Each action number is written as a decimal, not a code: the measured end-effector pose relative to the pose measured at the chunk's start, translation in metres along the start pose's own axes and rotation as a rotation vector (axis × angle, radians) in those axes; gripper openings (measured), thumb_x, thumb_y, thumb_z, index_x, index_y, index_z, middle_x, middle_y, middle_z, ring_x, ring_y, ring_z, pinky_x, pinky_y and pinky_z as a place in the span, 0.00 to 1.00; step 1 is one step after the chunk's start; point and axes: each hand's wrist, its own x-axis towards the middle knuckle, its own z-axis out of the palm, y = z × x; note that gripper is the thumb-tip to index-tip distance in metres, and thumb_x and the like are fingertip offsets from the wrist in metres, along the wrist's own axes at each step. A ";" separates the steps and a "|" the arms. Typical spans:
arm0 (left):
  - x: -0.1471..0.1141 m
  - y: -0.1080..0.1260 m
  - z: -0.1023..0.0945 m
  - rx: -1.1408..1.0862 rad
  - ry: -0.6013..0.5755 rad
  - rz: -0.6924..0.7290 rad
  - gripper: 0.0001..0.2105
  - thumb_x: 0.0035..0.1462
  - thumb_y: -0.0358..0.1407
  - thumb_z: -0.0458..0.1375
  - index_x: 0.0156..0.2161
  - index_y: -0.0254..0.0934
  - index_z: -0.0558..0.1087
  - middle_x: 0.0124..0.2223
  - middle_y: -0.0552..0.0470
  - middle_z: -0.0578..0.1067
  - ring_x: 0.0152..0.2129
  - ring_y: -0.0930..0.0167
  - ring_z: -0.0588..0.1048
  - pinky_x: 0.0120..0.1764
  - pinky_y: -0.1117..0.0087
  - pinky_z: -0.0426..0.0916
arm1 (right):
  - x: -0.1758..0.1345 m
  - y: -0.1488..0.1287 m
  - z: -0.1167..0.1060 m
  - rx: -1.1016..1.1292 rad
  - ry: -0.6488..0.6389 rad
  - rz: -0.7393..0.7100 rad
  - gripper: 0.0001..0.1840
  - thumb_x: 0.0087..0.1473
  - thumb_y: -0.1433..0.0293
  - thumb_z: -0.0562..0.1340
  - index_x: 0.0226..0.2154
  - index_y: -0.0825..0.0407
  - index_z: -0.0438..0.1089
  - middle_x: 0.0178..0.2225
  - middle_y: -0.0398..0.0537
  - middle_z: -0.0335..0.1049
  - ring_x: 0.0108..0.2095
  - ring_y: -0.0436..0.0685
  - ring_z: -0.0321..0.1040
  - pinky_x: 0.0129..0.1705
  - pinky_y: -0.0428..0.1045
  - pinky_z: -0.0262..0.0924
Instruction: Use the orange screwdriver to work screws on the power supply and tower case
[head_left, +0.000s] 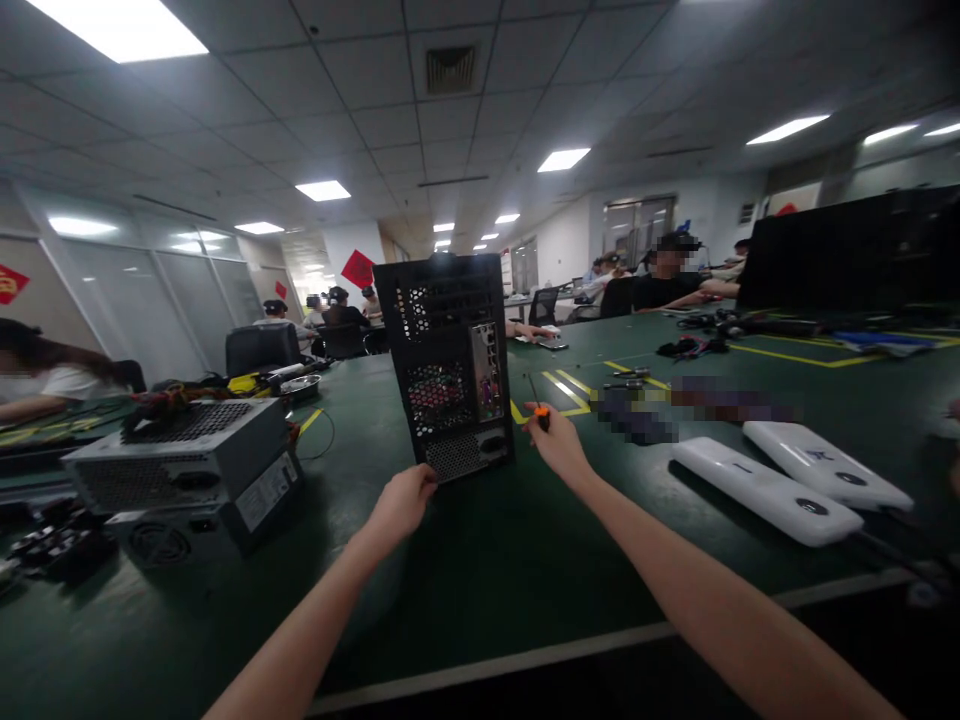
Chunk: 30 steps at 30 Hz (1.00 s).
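Note:
A black computer case (pixel 457 365) stands upright on the green table, its perforated back panel facing me. My left hand (pixel 405 500) is at the lower left corner of that panel, thumb and fingertips pinched together. Whatever lies between those fingertips is too small or hidden to make out. To the right of the case, my right hand (pixel 556 440) grips a screwdriver (pixel 542 415) with an orange and black handle. Its thin shaft points up, apart from the case. A power supply unit (pixel 466 460) sits in the bottom of the case, behind its mesh grille.
Two grey power supplies (pixel 202 460) are stacked at left, cables on top. A metal bowl (pixel 301 385) is behind them. Two white devices (pixel 772 490) lie at right. Yellow tape (pixel 562 392) marks the table. A co-worker's hand (pixel 534 331) shows behind the case; a black monitor (pixel 847 250) stands far right.

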 end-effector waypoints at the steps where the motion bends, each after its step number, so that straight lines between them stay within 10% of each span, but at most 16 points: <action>1: 0.005 -0.001 0.005 -0.016 0.006 -0.019 0.08 0.49 0.33 0.47 0.32 0.36 0.67 0.28 0.50 0.71 0.25 0.72 0.69 0.28 0.74 0.59 | 0.003 0.005 0.001 0.018 -0.016 0.035 0.17 0.49 0.74 0.48 0.43 0.54 0.60 0.25 0.43 0.67 0.19 0.46 0.60 0.24 0.43 0.54; 9: 0.005 -0.027 0.015 -0.083 0.103 -0.024 0.12 0.51 0.38 0.44 0.34 0.36 0.67 0.27 0.51 0.70 0.24 0.72 0.69 0.28 0.73 0.60 | -0.002 0.016 0.029 0.147 -0.125 0.222 0.11 0.43 0.75 0.52 0.29 0.56 0.68 0.16 0.41 0.63 0.15 0.45 0.56 0.16 0.40 0.49; 30: 0.005 -0.050 0.009 -0.332 0.178 0.045 0.09 0.50 0.37 0.45 0.29 0.36 0.64 0.26 0.53 0.69 0.23 0.73 0.69 0.28 0.73 0.61 | -0.007 -0.005 0.040 0.223 -0.094 0.302 0.10 0.51 0.71 0.49 0.30 0.54 0.64 0.22 0.43 0.62 0.21 0.46 0.59 0.20 0.41 0.55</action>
